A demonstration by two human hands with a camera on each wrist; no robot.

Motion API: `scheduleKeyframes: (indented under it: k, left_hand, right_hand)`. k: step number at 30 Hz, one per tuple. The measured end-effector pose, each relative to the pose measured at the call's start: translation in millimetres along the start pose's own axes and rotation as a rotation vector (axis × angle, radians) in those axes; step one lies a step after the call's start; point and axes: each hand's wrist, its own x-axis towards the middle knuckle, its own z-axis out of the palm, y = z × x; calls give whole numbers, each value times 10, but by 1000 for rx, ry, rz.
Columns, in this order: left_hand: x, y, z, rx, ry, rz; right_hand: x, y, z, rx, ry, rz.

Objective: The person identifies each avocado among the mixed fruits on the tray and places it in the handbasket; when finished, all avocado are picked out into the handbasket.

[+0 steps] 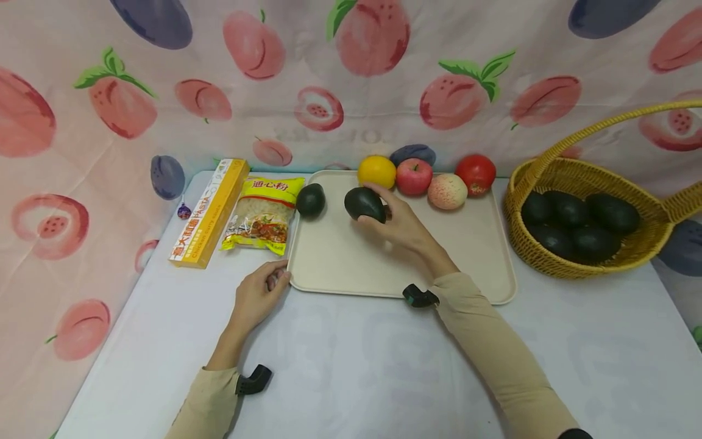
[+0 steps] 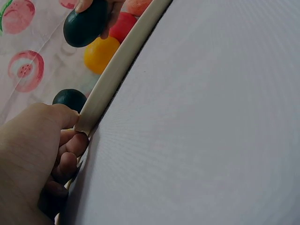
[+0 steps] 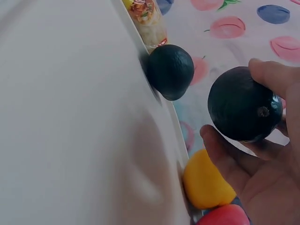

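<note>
My right hand (image 1: 404, 224) grips a dark green avocado (image 1: 364, 203) between thumb and fingers, holding it above the far part of a cream tray (image 1: 351, 262). In the right wrist view, the held avocado (image 3: 243, 105) shows its stem scar. A second avocado (image 1: 311, 202) lies at the tray's far left corner. My left hand (image 1: 260, 297) is at the tray's near left corner. Seen from the left wrist, its thumb (image 2: 65, 116) lies on the rim and its curled fingers are below, pinching the tray edge.
Along the tray's far edge sit an orange (image 1: 376, 172), an apple (image 1: 414, 177), a peach (image 1: 446, 191) and a red round fruit (image 1: 475, 175). A wicker basket (image 1: 548, 262) with several avocados stands right. Left of the tray lie a pasta bag (image 1: 263, 213) and a pasta box (image 1: 209, 213).
</note>
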Motion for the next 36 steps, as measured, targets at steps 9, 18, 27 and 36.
scheduleKeyframes:
  k: [9,18,27,36]
  left_hand:
    - [-12,-7,8,-3,-5,-11]
    - [1,1,4,0,-1,6]
    - [-19,-1,-16,-3,4,-5]
    - [-11,-8,-3,1,6,1]
  right_hand:
    - [-122,26,-110,-43,-29,-3]
    - [-239,37,-238,-49,64,-96]
    - [-381,20,-314,-35,93,-100]
    - [-589,-252,-417,-27,81,-117]
